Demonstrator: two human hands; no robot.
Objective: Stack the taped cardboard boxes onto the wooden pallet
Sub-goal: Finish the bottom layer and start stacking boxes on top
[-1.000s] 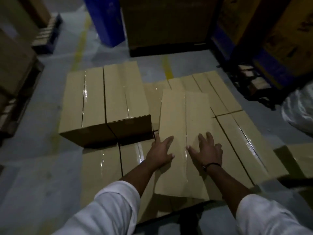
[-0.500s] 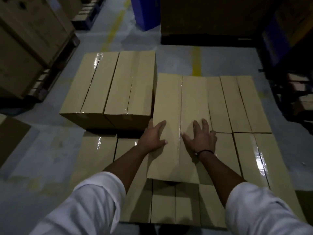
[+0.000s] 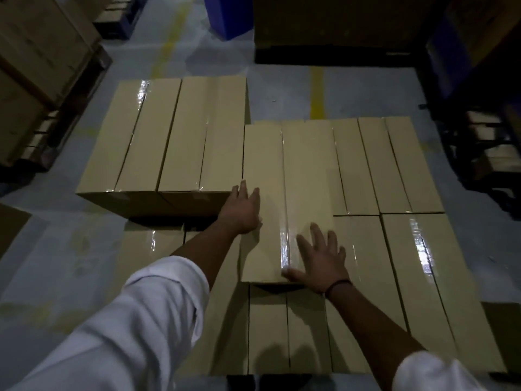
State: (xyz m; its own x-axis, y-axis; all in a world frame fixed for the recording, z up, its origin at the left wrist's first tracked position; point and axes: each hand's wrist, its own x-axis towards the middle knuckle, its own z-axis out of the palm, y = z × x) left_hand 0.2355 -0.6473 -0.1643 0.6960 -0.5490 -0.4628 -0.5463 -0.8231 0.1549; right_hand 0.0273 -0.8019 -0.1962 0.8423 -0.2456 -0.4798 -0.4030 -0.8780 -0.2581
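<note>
Both arms extended forward, white sleeves. Left hand (image 3: 243, 211) flat, fingers straight, pressing long tan taped cardboard box (image 3: 287, 193) lying atop lower box layer (image 3: 417, 277). Right hand (image 3: 320, 259) flat, fingers spread on its near right corner. Neither hand grasps.

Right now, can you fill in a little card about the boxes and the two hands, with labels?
place: dim warehouse, grey floor with a yellow line
bottom layer: tan taped cardboard boxes lying flat, side by side
top layer, left: two tan taped boxes side by side
top layer, middle: long tan taped cardboard box, right beside those two
left hand: flat on the long box's left edge, fingers straight
right hand: flat on its top near the near end, fingers spread
wooden pallet: cannot see it from here
</note>
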